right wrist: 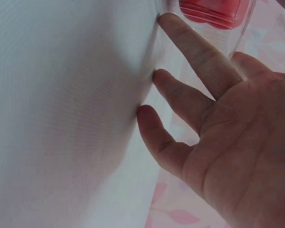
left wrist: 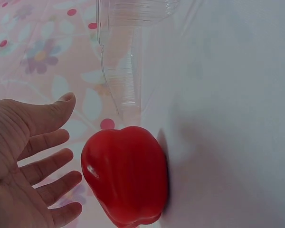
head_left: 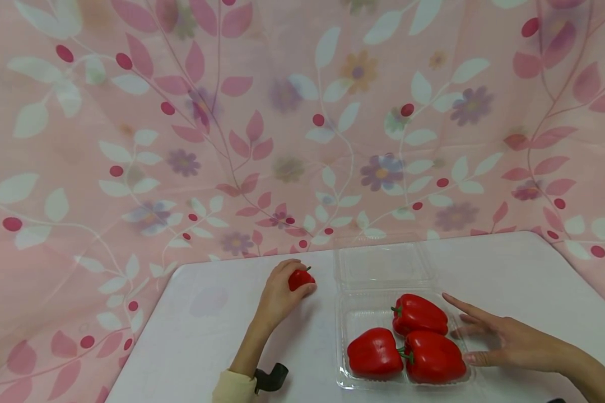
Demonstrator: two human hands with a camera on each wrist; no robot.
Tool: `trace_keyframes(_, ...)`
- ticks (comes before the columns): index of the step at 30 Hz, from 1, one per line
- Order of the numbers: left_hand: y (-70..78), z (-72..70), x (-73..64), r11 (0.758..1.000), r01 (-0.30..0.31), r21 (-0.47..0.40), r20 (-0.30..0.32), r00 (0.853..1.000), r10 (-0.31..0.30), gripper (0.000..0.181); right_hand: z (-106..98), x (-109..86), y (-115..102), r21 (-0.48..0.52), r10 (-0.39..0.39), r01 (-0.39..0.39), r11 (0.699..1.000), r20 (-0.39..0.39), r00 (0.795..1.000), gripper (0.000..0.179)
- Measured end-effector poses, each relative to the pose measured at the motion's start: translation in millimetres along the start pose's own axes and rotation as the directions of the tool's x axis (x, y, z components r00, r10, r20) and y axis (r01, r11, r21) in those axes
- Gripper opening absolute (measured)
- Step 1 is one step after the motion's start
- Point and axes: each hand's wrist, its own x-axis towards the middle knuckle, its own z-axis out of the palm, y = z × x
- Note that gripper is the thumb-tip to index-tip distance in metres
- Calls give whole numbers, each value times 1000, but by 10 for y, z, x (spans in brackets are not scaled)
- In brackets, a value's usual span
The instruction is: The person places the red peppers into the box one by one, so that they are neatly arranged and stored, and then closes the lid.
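Note:
My left hand (head_left: 278, 295) is over the far middle of the white table, right at a red bell pepper (head_left: 302, 278). In the left wrist view its spread fingers (left wrist: 47, 167) stand just short of the pepper (left wrist: 128, 175), which lies on the tabletop. Several fingertips of my right hand (head_left: 516, 342) are at the tabletop, by the right side of a clear plastic clamshell box (head_left: 365, 314). Inside the box's base lie three more red bell peppers with green stems: one at the back (head_left: 418, 314), one front left (head_left: 375, 352) and one front right (head_left: 435, 357).
The box's transparent lid (head_left: 383, 264) is folded back toward the far table edge. A pink floral curtain (head_left: 292, 134) hangs behind the white table (head_left: 201, 336). A black fitting (head_left: 272, 378) sticks out at my left wrist, by the cream sleeve (head_left: 234, 386).

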Motion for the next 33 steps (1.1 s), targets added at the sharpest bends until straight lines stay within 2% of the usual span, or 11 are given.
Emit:
trace_keyframes(14, -72, 41, 0, 1000, 15, -8, -22, 1000, -15, 43, 0, 23, 20, 29, 35, -35, 999, 10, 999, 93)
trace_keyframes(21, -117, 55, 6, 1000, 29, -2, -35, 999, -29, 45, -8, 16, 18, 20, 28, -28, 999, 7, 1000, 92)
trace_keyframes(33, -156, 71, 14, 997, 67, -32, -25, 997, -68, 45, 7, 26, 22, 50, 50, -51, 997, 11, 999, 93)
